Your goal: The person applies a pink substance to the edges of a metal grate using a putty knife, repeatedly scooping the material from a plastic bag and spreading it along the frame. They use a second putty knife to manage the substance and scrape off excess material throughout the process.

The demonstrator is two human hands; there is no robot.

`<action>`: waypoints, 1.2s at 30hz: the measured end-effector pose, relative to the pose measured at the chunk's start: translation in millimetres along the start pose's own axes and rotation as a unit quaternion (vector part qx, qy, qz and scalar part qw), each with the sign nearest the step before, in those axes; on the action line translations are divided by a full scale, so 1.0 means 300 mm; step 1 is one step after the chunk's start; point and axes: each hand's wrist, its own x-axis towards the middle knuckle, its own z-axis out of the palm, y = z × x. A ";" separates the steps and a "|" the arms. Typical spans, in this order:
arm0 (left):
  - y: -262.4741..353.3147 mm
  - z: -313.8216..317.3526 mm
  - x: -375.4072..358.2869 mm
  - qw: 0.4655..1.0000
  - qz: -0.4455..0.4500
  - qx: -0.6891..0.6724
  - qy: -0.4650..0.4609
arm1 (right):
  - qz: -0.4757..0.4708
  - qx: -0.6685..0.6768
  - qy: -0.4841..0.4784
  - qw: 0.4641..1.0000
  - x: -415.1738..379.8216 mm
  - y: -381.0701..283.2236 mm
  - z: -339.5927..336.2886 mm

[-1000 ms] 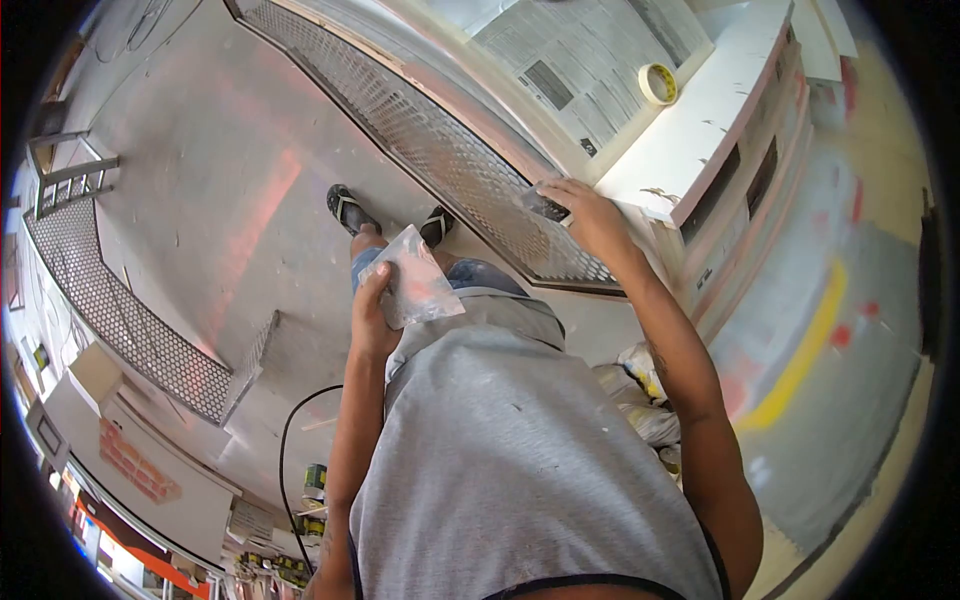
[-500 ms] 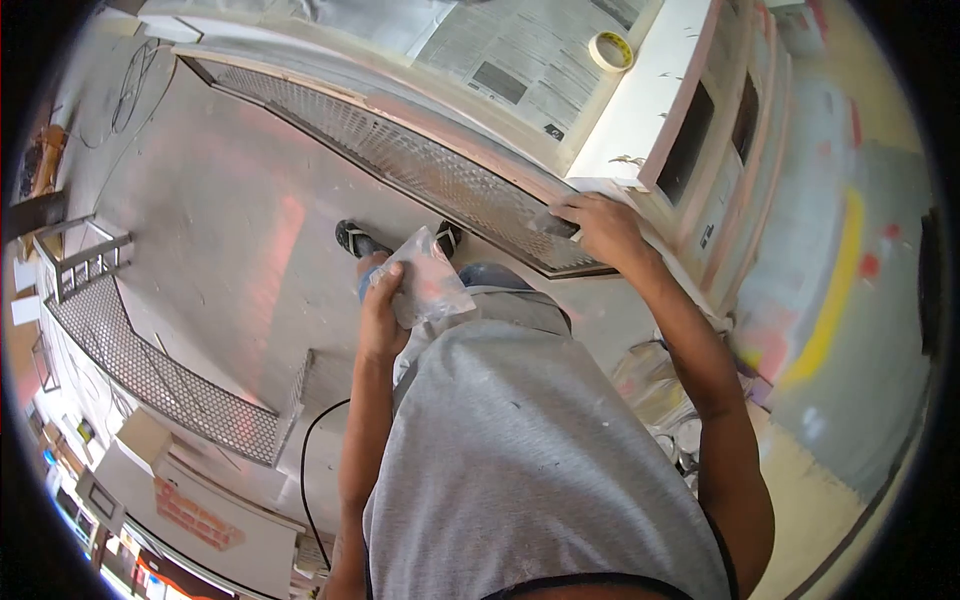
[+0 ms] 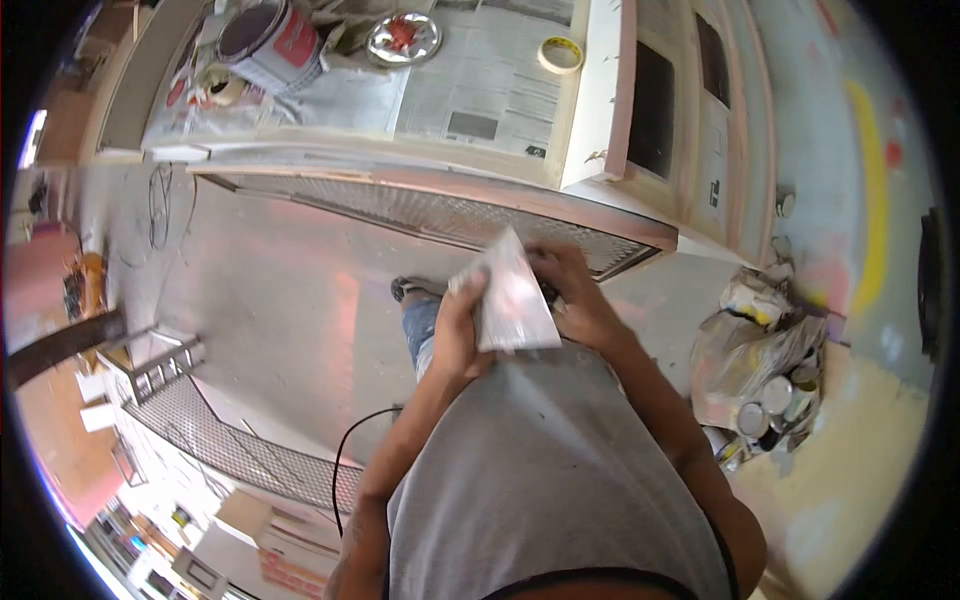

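A pale, flat square sheet (image 3: pixel 515 300) with a faint pinkish smear is in front of my torso. My left hand (image 3: pixel 462 325) grips it at its left side, thumb over the face. Close to the sheet's right edge is my right hand (image 3: pixel 572 290), blurred, its fingers curled round something dark that I cannot make out. Beyond both hands runs a long panel of perforated metal mesh (image 3: pixel 400 212) in a frame, below the edge of the worktop.
Newspaper (image 3: pixel 480 90) covers the worktop, with a tape roll (image 3: pixel 560 56), a foil-like dish (image 3: pixel 404 40) and a paint can (image 3: pixel 268 45). Plastic wrapping and cans (image 3: pixel 752 420) lie at right. Another mesh frame (image 3: pixel 240 450) stands lower left, near a black cable (image 3: pixel 338 470).
My right hand has come off the mesh panel and in beside the sheet. The sheet and my left hand have shifted right in view, and more of the worktop shows.
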 end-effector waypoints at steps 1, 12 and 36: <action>-0.013 0.038 -0.021 0.994 0.058 0.075 0.052 | 0.015 -0.170 -0.110 0.979 -0.026 0.063 -0.032; 0.075 -0.181 -0.032 0.992 -0.030 0.108 0.063 | 0.223 0.020 0.141 0.964 -0.197 0.360 -0.042; 0.037 -0.389 -0.226 0.962 0.180 0.021 0.204 | 0.146 -0.117 0.055 0.981 0.250 0.399 0.075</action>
